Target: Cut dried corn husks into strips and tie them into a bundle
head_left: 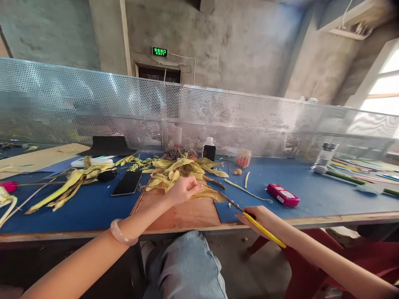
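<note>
leftmost on the blue table lies a pink object, partly cut off, and next to it a long bundle of yellow dried leaves stretching toward the near edge. just right of that bundle a black phone lies flat, screen up, with a dark stand behind it against the perforated metal screen. further right, the left hand, a pale bangle on its wrist, is closed in a pinch on a yellow leaf strip that lies over a brown wooden board. behind the hand a heap of yellow leaves is piled in front of a dark woven bundle and a small dark bottle with a white cap. then the right hand, at the table's near edge, is wrapped around a thin yellow-handled tool, whose dark tip points at the strip; whether it touches the strip cannot be told. beyond it lie loose leaf slivers, a pink box and, far right, a glass jar near long green stems.
</note>
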### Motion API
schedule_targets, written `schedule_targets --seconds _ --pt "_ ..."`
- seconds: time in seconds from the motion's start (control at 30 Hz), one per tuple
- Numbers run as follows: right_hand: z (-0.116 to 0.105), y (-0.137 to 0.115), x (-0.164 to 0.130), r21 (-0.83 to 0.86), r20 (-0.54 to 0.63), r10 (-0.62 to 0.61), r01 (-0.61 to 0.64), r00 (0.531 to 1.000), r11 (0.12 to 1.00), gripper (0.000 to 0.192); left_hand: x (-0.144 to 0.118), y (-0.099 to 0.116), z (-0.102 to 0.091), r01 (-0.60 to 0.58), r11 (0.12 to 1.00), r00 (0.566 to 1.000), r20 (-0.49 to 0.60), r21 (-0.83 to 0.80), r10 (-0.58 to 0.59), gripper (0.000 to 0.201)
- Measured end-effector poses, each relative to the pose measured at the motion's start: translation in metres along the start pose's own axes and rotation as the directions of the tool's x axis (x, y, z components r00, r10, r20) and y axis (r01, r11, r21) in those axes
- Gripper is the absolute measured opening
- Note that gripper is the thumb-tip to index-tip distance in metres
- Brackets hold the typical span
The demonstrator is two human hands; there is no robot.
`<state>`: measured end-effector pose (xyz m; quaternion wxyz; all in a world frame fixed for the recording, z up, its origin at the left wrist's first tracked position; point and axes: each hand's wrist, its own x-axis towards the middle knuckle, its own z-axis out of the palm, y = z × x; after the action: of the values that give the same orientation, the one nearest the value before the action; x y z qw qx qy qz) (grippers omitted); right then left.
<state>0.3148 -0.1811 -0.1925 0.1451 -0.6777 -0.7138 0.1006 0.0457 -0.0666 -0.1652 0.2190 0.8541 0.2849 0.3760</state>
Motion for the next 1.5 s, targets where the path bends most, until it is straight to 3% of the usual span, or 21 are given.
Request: schedule_targets --seconds 0.23,0.47,0.93,1.07,1.23,1.37,1.5 --pt "-0.004 -0.006 -0.009 -0.023 -0.013 0.003 -0.003 1.0 1.0 0.042 0.002 0.001 0.004 -0.027 0.999 0.999 0.028 -0.031 0.028 0.029" --pt "0.001 -0.004 0.001 -0.101 0.001 0.02 -0.019 1.0 0.995 0.043 0.002 -0.003 0.0 0.011 0.999 0.999 0.053 -0.041 -0.009 0.029" --pt "0.006 -0.007 0.007 -0.032 -0.056 0.022 -0.024 0.998 0.999 0.046 0.003 0.002 -0.003 0.031 0.999 0.998 0.05 -0.037 -0.029 0.029" --pt "0.001 -0.01 0.005 0.0 -0.08 0.021 -0.022 0.997 1.0 0.046 0.005 0.002 -0.005 0.039 0.999 0.999 -0.009 -0.015 -0.039 0.029" --pt "-0.003 -0.012 -0.002 0.206 -0.128 0.079 -0.051 0.989 0.977 0.043 0.01 -0.001 -0.007 0.132 0.973 0.985 -0.081 -0.188 -0.149 0.024" --pt "-0.001 -0.019 -0.002 0.501 -0.08 0.16 -0.099 0.984 0.86 0.044 0.016 -0.011 -0.005 0.121 0.909 0.976 -0.117 -0.399 -0.182 0.023" --pt "-0.002 -0.043 0.019 0.64 -0.197 0.142 0.017 0.97 0.768 0.042 0.024 -0.025 -0.008 0.143 0.854 0.955 -0.158 -0.5 -0.252 0.022"
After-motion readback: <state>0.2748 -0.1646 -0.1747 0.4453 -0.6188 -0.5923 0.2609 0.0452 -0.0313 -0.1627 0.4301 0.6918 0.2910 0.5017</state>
